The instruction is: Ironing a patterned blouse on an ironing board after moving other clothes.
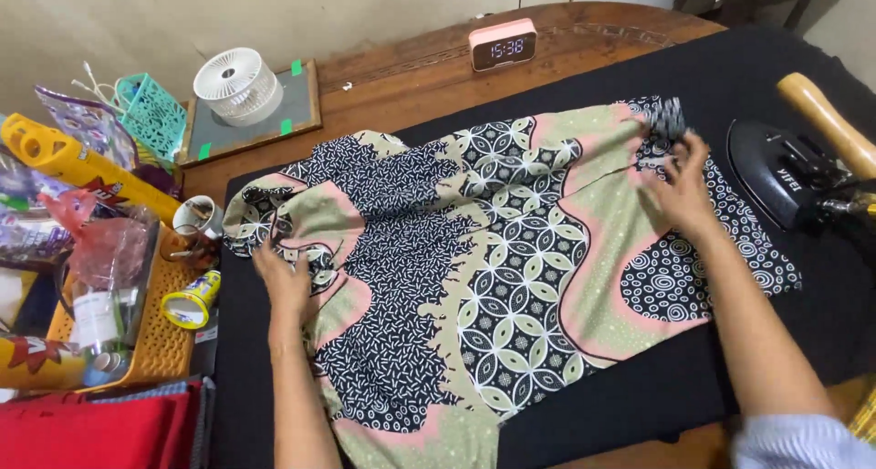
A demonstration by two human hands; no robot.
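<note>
Both hands are down on the patterned batik garment [493, 277], a black, cream and pink printed cloth spread flat over the black padded ironing mat [757, 58] on the brown wooden table [411, 77]. The left hand [285, 282] lies flat on the cloth's left end, fingers loosely spread and pressing a fold down. The right hand [683, 191] is at the far right edge, its fingers curled and pinching a bunched bit of cloth near the corner. This looks like the smoothing-out stage, the cloth being tugged taut between the two ends. Just beyond the right hand sits the black iron with a wooden handle [789, 172], untouched. The next move would call for even tension, so that the wrinkles near the left fold flatten without dragging the cloth off the mat.
</note>
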